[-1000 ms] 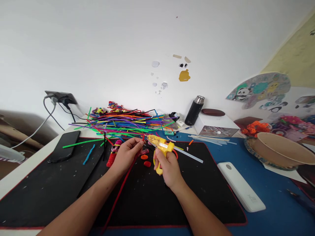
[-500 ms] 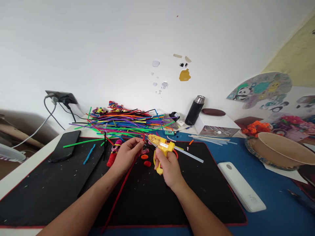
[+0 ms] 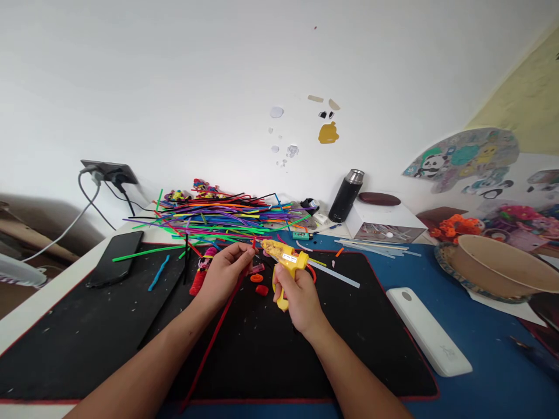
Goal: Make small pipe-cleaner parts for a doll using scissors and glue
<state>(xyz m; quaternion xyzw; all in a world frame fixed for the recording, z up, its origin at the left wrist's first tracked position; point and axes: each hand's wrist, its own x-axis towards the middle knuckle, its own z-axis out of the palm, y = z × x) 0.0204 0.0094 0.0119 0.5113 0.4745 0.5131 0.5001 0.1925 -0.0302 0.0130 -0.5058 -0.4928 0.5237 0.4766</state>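
Observation:
In my right hand (image 3: 297,297) is a yellow hot glue gun (image 3: 283,259), its tip pointing left and a clear glue stick (image 3: 343,278) jutting from its back. My left hand (image 3: 227,270) pinches a red pipe cleaner (image 3: 213,337) near its upper end. The pipe cleaner's long tail runs down over the black mat (image 3: 271,355). Close to the pinched end sits the gun's tip; whether they touch I cannot tell. Beside my left hand lies a small red yarn figure (image 3: 199,280). Between the hands are an orange piece (image 3: 256,279) and a red piece (image 3: 261,290).
A heap of coloured pipe cleaners (image 3: 227,212) lies along the wall. Behind the mat stand a black thermos (image 3: 346,196) and a white box (image 3: 384,218). A phone (image 3: 116,259) rests at left; a white power bank (image 3: 428,331) and a beige bowl (image 3: 506,265) are at right.
The glue gun has tilted slightly and its tip has drawn a little left. My left hand has shifted slightly left, still pinching the red pipe cleaner.

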